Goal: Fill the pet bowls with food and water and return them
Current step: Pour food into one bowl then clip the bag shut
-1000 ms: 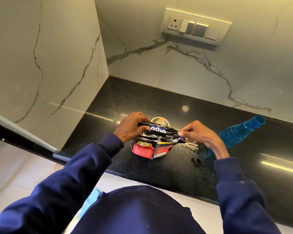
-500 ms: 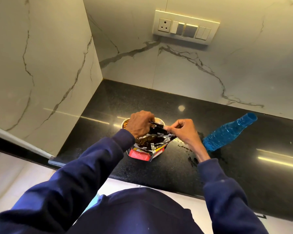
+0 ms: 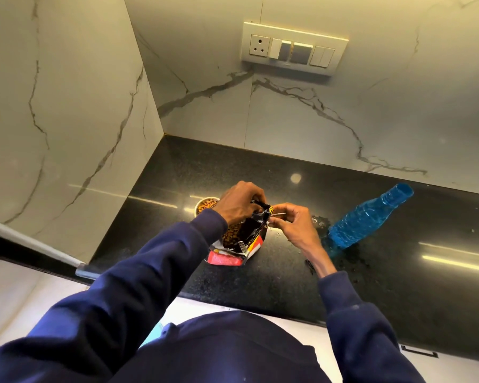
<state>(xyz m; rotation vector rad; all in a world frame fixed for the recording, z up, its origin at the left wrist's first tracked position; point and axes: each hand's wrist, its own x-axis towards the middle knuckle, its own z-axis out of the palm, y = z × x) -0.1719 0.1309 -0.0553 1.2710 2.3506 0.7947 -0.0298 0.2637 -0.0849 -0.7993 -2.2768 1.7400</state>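
Right hand has neared left hand on food bag; bowl half hidden.

Warm, moderately bright overhead light leaves streak and spot glare on the glossy black countertop, while wide-angle distortion bows the marble walls toward soft frame edges.
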